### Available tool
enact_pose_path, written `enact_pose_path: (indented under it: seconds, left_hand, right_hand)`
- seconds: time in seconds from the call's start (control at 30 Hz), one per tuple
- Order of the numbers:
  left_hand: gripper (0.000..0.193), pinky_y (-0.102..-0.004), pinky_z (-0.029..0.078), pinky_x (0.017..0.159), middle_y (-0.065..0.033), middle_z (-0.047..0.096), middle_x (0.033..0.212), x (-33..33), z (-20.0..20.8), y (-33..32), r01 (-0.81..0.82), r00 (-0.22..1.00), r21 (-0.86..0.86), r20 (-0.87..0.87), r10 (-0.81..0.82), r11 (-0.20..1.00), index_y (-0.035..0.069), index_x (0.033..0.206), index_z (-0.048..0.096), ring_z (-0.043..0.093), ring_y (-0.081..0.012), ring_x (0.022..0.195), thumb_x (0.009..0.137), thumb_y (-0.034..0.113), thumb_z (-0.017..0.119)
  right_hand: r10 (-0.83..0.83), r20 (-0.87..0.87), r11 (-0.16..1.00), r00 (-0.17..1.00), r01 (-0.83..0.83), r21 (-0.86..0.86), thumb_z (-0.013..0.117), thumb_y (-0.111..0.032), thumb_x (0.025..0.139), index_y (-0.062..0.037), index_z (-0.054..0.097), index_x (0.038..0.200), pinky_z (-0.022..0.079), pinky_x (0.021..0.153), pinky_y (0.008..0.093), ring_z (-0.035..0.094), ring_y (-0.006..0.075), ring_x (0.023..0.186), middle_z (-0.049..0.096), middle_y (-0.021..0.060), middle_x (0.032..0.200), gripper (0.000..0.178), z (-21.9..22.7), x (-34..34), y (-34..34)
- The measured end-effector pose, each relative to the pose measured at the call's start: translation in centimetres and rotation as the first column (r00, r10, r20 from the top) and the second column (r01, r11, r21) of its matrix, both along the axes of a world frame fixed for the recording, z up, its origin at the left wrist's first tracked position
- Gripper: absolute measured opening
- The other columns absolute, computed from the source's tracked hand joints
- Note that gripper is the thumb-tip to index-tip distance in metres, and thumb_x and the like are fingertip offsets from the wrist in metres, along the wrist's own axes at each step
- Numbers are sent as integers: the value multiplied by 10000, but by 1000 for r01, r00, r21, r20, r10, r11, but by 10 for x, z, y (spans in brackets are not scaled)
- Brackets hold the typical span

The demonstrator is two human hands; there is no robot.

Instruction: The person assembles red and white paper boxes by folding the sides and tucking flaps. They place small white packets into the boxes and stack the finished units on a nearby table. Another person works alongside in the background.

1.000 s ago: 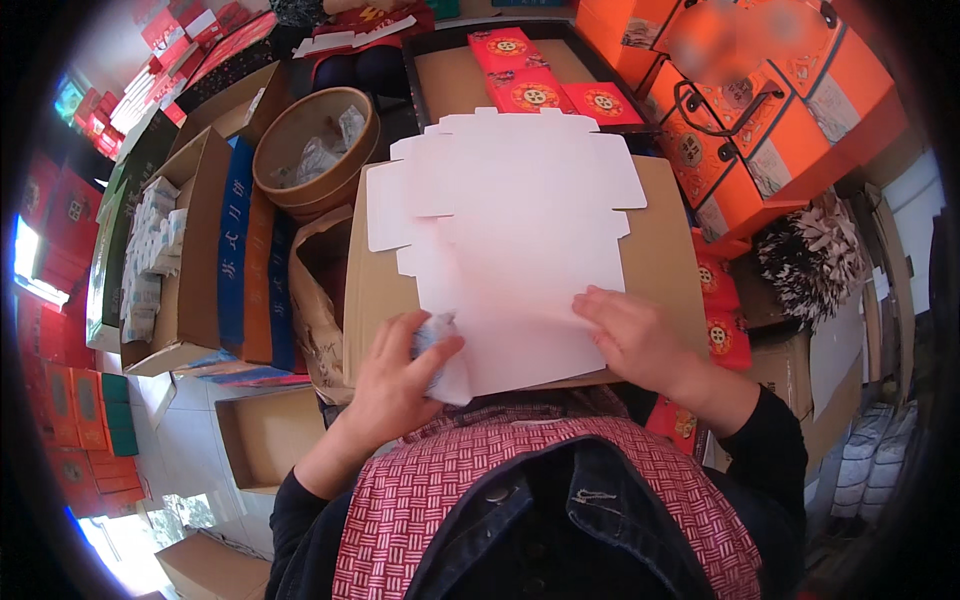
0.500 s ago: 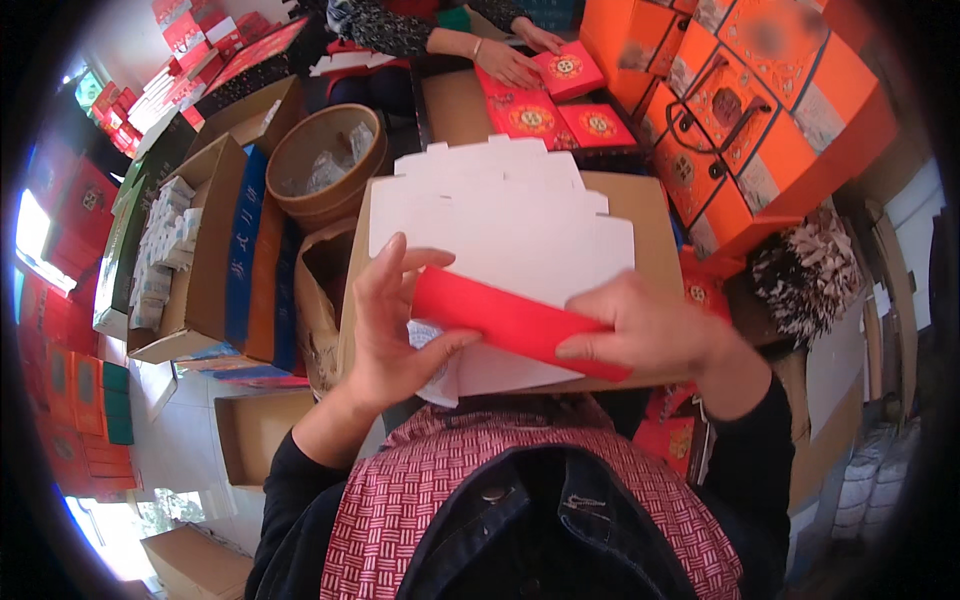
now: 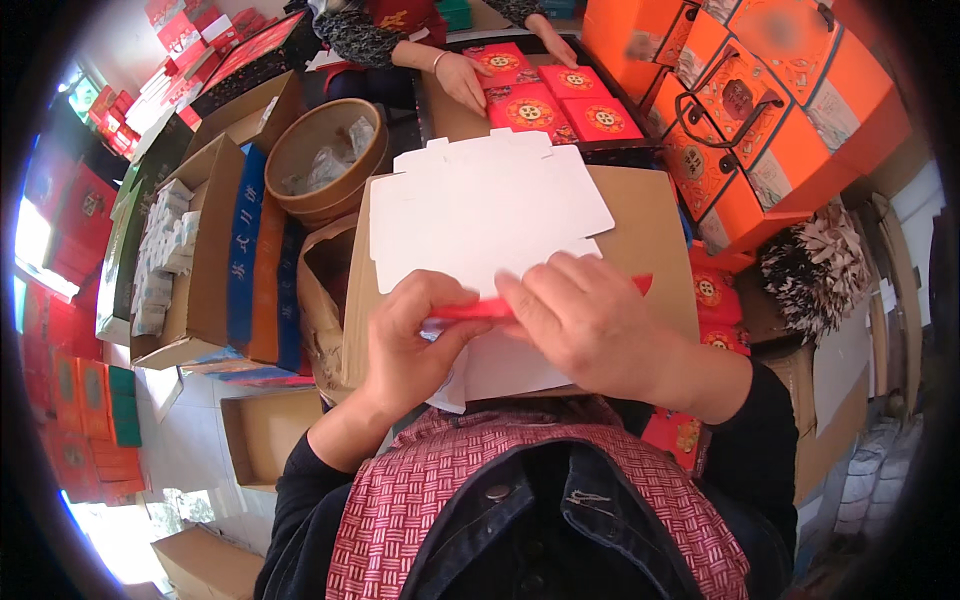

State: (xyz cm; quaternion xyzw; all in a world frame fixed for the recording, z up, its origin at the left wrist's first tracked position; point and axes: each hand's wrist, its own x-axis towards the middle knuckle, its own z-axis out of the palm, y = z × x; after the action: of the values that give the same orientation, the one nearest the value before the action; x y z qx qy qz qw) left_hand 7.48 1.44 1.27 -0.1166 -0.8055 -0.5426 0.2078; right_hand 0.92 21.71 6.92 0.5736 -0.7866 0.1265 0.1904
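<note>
A red folded card piece (image 3: pixel 480 308) is held in front of me, seen nearly edge-on. My left hand (image 3: pixel 415 340) pinches its left end between thumb and fingers. Across its middle, my right hand (image 3: pixel 595 325) is closed over it with fingers bent, and a red corner sticks out beyond the knuckles. Below both hands lie flat white die-cut card blanks (image 3: pixel 480 205), stacked on a brown cardboard box (image 3: pixel 655 235). A small whitish wrapped item (image 3: pixel 452 388) shows below my left hand, partly hidden by it.
Across from me, a co-worker's hands (image 3: pixel 462 82) are at a tray of red square boxes (image 3: pixel 610 118). Orange gift boxes (image 3: pixel 735 100) stand at right. On the left are a round tub (image 3: pixel 330 155) with clear plastic and a carton (image 3: pixel 205 300) of small white packets.
The red piece has tilted from face-on to nearly edge-on. My right hand has moved left over it, and my left hand has closed. The co-worker's hands have moved apart; the raised red box now sits lower.
</note>
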Motion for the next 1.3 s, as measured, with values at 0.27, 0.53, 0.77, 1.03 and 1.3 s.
enact_pose_path:
  seconds: [0.27, 0.53, 0.77, 1.03, 1.3]
  left_hand:
    - [177, -251, 504, 667, -86, 637, 826, 4, -8, -18, -20, 1000, 2, 15, 20, 1000, 30, 761, 638, 607, -138, 766, 686, -45, 781]
    - [144, -389, 527, 799, -176, 696, 881, 11, -4, -31, 288, 850, 407, 307, -427, 867, -11, 758, 642, 668, -245, 865, 720, 19, 777]
    - [97, -360, 533, 745, -159, 695, 852, 10, -3, -27, 336, 855, 541, 169, -491, 771, -13, 848, 643, 677, -228, 817, 812, 49, 709]
    - [315, -249, 508, 783, -92, 673, 972, -33, -1, 2, 128, 787, 446, 498, -365, 886, -68, 1125, 582, 638, -135, 852, 874, 102, 667]
    - [289, -252, 525, 753, -100, 680, 930, -47, -11, 12, 29, 752, 464, 574, -325, 886, -68, 1092, 604, 645, -136, 814, 849, 67, 682]
  right_hand:
    - [26, -30, 987, 999, -21, 161, 617, -221, 815, -44, 582, 754, 459, 594, 311, 583, 195, 706, 561, 70, 752, 190, -11, -14, 28]
    - [238, 746, 969, 622, -207, -136, 543, -248, 944, 5, 647, 922, 489, 746, 338, 636, 225, 831, 652, 108, 841, 274, 21, -41, 40]
    - [-607, 607, 776, 513, 549, 311, 559, -404, 912, 22, 598, 757, 444, 604, 389, 563, 271, 618, 565, 180, 645, 455, -55, -140, 59]
    - [-411, 750, 901, 519, 104, 422, 621, -310, 905, -15, 576, 734, 439, 623, 256, 551, 89, 712, 605, 25, 758, 344, -9, -134, 60]
    - [-109, 992, 994, -64, -2, 109, 579, -265, 947, -5, 619, 986, 467, 835, 250, 570, 99, 917, 633, 69, 1005, 266, 28, -98, 23]
